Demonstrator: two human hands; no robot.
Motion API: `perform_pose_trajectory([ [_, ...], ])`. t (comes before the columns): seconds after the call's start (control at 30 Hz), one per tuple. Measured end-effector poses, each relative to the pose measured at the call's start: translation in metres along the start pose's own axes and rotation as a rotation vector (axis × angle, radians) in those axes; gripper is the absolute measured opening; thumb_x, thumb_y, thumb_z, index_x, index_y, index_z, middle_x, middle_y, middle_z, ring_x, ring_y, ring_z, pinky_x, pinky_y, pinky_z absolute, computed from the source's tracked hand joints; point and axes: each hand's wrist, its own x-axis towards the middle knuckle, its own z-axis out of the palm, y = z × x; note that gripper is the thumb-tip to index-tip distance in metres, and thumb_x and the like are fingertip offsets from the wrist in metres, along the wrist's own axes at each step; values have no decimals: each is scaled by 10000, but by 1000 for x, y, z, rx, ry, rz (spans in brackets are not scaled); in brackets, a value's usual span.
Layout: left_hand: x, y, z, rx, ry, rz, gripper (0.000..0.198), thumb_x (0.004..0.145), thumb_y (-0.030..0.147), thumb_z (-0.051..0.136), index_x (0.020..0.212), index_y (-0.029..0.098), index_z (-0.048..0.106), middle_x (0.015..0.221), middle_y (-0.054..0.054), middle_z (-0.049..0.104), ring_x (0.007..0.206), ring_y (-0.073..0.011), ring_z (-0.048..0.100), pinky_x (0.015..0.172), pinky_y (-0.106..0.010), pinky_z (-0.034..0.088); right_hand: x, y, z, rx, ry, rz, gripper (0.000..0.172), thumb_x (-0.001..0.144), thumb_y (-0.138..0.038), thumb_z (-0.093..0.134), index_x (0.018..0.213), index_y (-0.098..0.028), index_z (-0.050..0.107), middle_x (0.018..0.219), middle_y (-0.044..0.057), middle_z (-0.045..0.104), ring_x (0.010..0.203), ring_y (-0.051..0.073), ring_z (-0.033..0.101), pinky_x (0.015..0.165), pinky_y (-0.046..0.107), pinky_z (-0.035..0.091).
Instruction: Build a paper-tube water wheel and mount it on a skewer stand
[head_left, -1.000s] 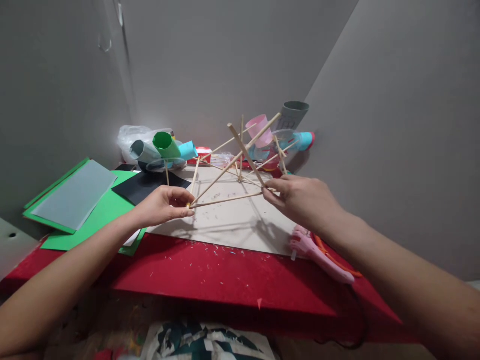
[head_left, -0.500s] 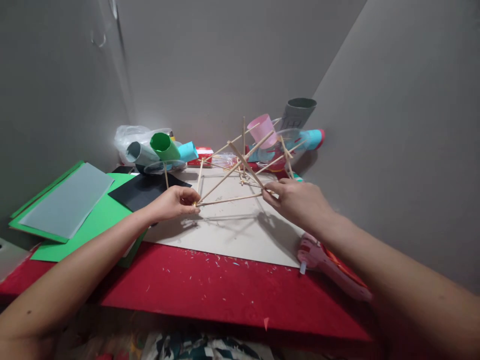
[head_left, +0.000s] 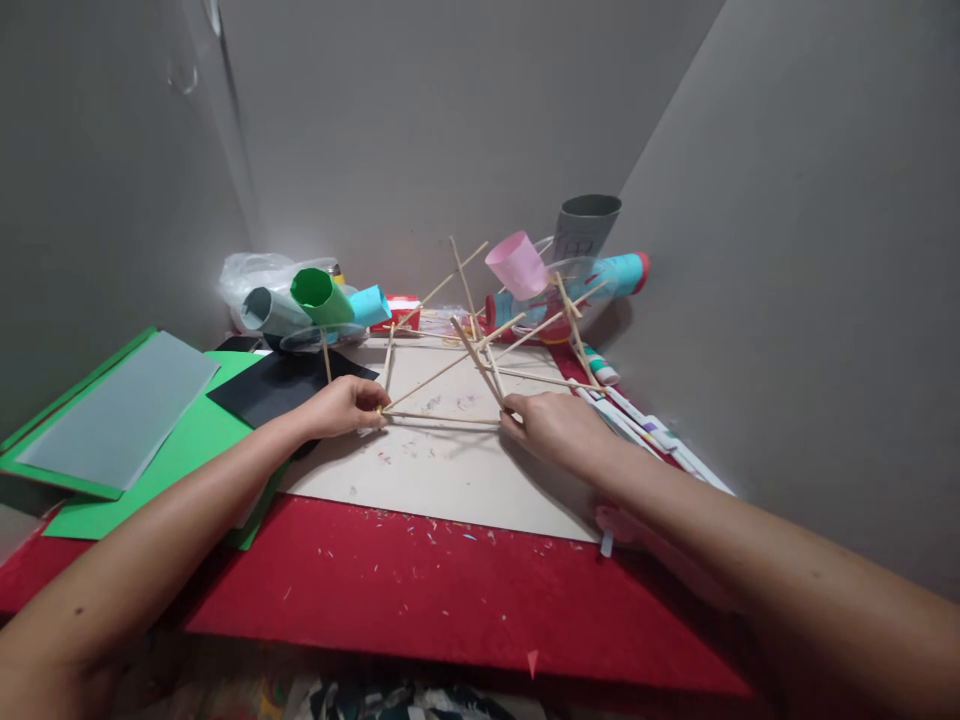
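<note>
A frame of thin wooden sticks [head_left: 442, 418] spans the space between my hands, low over a pale board [head_left: 435, 475]. My left hand [head_left: 346, 408] pinches its left front corner, where several sticks meet. With fingers closed, my right hand [head_left: 551, 425] grips the right front corner, at the foot of two slanting sticks. Other sticks of the frame cross behind and rise toward the back. A pink paper tube [head_left: 517, 264] shows just behind the sticks on the right.
Green sheets [head_left: 180, 440] and a black sheet [head_left: 277, 385] lie left. Paper tubes, including a green one [head_left: 319, 296], stand behind them. A grey tube [head_left: 589, 225] and a blue tube [head_left: 619, 273] are back right. Markers [head_left: 675, 445] and a pink glue gun [head_left: 660, 550] lie right, on the red table [head_left: 390, 570].
The frame's right side has come down toward the board, with my right hand moving down and slightly left. My left hand keeps its hold on the corner. The markers have come into view.
</note>
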Motion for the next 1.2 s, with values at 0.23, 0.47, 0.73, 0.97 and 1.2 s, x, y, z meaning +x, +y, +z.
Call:
perform_pose_trajectory([
  [0.23,6,-4,0,61,24,-33,257,696,343,718,842,136,676,643,33,525,616,-110,434,583,-247,312,4,1,6,58,-25,-39,288,943,-282,449,924,-181,718,817,128,732,721,242,654,582,316,283],
  [0.47,11,-5,-5,91,10,-55,266,677,350,730,838,145,677,657,38,505,621,-112,432,581,-244,319,6,3,6,118,-60,-45,249,926,-263,481,880,-198,716,802,96,726,705,212,636,583,305,273],
  [0.73,12,-5,-6,57,-44,-68,243,717,368,707,818,152,662,637,33,537,605,-110,450,581,-236,332,5,3,7,128,-92,-26,264,936,-250,457,875,-193,707,807,99,734,722,215,647,578,305,254],
  [0.97,12,-7,-6,83,-70,-60,229,743,366,685,822,152,666,659,19,566,621,-121,490,578,-228,350,6,3,6,122,-85,-38,286,952,-256,430,892,-196,703,795,91,731,696,203,640,578,303,259],
  [1.2,11,-3,-13,187,-29,-54,479,700,393,733,1109,148,683,799,-13,591,724,-163,537,672,-268,414,9,7,3,115,-75,-64,278,954,-269,431,879,-199,690,771,93,729,690,222,656,574,316,239],
])
